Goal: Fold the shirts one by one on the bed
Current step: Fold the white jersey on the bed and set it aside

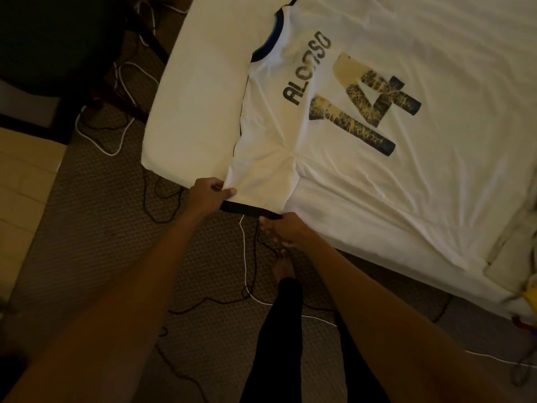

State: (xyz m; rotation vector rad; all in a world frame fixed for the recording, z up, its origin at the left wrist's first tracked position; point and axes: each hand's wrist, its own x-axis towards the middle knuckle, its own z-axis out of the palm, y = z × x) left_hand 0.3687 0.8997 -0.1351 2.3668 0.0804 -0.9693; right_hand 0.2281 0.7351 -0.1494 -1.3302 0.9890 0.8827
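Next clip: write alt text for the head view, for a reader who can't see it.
The left hand and right hand grip the dark-cuffed sleeve of a white shirt printed ALONSO 14, lying back-up on a white bed. Below, cables trail over the carpet.

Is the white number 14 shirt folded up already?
No, the white number 14 shirt lies spread flat on the white bed, left hand and right hand gripping its sleeve.
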